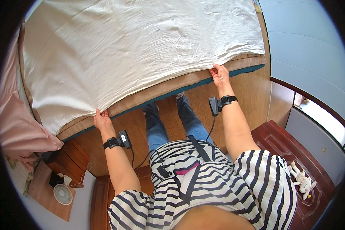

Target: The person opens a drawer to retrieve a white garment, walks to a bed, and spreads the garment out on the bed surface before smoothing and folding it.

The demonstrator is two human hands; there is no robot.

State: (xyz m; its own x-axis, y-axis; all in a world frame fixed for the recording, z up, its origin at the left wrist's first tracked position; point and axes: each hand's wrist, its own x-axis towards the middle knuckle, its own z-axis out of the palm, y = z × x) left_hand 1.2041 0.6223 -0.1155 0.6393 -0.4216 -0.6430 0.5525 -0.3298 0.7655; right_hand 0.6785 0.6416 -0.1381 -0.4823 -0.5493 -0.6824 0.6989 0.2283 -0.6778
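Observation:
A wrinkled white bed sheet (138,49) covers the top of a mattress. My left hand (104,121) pinches the sheet's near edge at the left, its fingertips partly hidden under the cloth. Farther right, my right hand (220,75) grips the same edge between thumb and fingers. Between the hands the hem runs nearly straight. Below it shows the beige side of the mattress (161,89), with a dark teal strip (195,83) along its lower edge. At both near corners, bare mattress shows beyond the hem.
Pink fabric (26,126) hangs at the left of the bed. A small white fan (63,194) is on a wooden surface at lower left. A plush toy (303,181) lies on a dark red wooden panel (276,143) at right. Wood flooring (132,126) lies beneath me.

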